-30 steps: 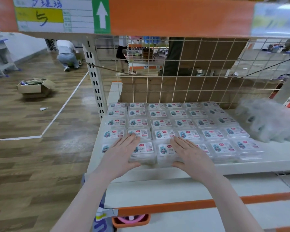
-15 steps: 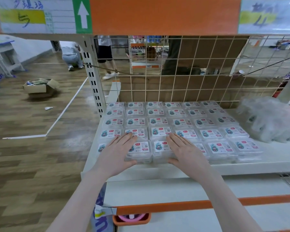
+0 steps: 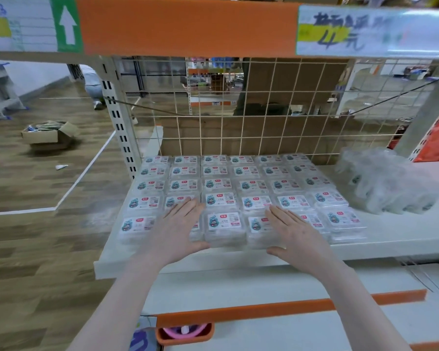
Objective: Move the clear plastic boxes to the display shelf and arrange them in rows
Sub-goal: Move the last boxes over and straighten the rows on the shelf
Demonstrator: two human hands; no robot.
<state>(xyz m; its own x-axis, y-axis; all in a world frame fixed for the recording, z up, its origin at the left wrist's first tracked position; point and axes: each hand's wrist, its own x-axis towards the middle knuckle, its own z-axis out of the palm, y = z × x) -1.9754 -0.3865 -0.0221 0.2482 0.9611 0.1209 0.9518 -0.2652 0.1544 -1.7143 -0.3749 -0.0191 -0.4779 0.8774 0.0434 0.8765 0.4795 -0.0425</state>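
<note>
While the orange beam (image 3: 188, 24) of the upper level, carrying a green arrow sign (image 3: 67, 24) and a blurred handwritten price tag (image 3: 373, 31), ran across the top of the view, the white display shelf (image 3: 390, 239) lay below it with a wire grid panel (image 3: 251, 110) standing along its back edge. On the left part of that shelf the clear plastic boxes (image 3: 221, 183) sat in tidy rows, six across and five deep, each with a printed label facing up, the block reaching from the grid forward to near the shelf's front edge. Just beside the block, on the right part of the shelf, rested a crumpled clear plastic bag (image 3: 388, 181) with what looked like more boxes inside, though blur hid the detail. Off to the left, on the wooden floor (image 3: 23, 249), stood an open cardboard box (image 3: 48, 135). The left hand (image 3: 175, 234) lay flat and palm down on the front row, fingers extended close together and reaching onto the row behind, thumb spread along the front wall of the boxes. The right hand (image 3: 297, 236) was flat in the same way, well apart from the left, its thumb low by the shelf's front edge. Between the hands one box (image 3: 224, 225) of the front row sat uncovered.
</note>
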